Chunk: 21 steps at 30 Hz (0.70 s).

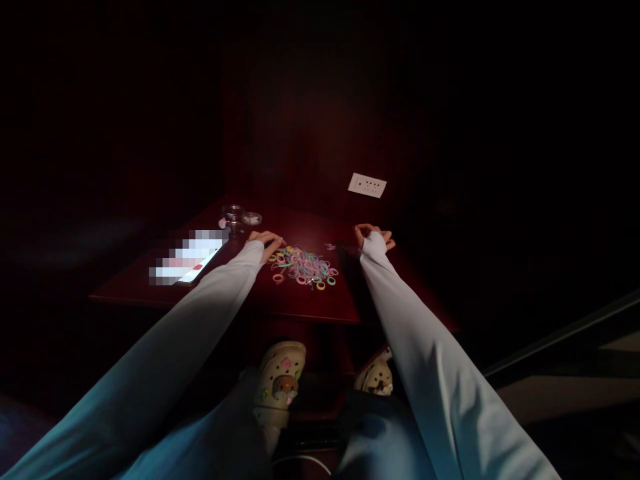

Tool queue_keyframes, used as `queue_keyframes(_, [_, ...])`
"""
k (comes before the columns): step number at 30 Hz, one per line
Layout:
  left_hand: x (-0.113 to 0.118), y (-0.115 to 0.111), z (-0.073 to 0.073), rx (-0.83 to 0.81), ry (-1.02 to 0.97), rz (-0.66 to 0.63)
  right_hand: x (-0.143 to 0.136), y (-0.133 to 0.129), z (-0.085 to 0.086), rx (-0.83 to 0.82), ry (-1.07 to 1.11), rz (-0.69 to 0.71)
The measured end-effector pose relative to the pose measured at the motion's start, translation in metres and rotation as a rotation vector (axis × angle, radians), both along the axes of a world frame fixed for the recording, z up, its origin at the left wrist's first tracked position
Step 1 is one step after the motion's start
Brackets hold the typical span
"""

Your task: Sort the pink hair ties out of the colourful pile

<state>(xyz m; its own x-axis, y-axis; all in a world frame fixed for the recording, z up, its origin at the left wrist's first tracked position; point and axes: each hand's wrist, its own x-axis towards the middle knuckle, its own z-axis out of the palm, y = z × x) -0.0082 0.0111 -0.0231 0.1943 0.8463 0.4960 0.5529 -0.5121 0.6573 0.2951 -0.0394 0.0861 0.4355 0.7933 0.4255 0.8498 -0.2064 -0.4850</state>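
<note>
A loose pile of small pastel rings and bands point(307, 267) lies on the dark red table point(240, 301). At the pile's left upper edge is my left hand point(267, 244), its fingers bent toward the rings; whether it pinches one is too small to tell. My right hand point(374, 236) is to the right of the pile, apart from it, with thumb and forefinger brought together; anything between them is too small to make out. Between the pile and my right hand sits a tiny pinkish piece point(331, 247).
A lit phone point(200, 259), partly pixelated, lies at the table's left. Behind my left hand stands a clear round container point(233, 213) beside a clear lid point(251, 219). A white socket plate point(367, 185) is at the back. Decorated clogs point(283, 377) show below the table edge.
</note>
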Motion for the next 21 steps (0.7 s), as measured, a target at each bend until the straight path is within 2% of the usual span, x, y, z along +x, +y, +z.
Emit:
queue_keyframes(2, [0.002,-0.006,0.003,0.032,-0.044,0.063,-0.029,-0.001,0.001,0.040,0.046,0.089])
queue_keyframes(4, [0.005,-0.011,0.006,0.043,-0.068,0.090,-0.062,-0.003,-0.003,0.004,0.063,0.226])
queue_keyframes(7, [0.007,-0.012,0.007,0.017,-0.049,0.096,-0.103,-0.011,-0.017,-0.100,-0.063,0.510])
queue_keyframes(9, [0.009,-0.010,0.006,0.021,-0.018,0.109,-0.118,-0.018,-0.027,-0.122,-0.133,0.613])
queue_keyframes(13, [0.012,-0.008,0.003,0.051,-0.004,0.126,-0.122,-0.028,-0.038,-0.167,-0.225,0.714])
queue_keyframes(21, [0.012,-0.011,0.008,0.007,0.015,0.137,-0.124,-0.028,-0.035,-0.192,-0.358,0.888])
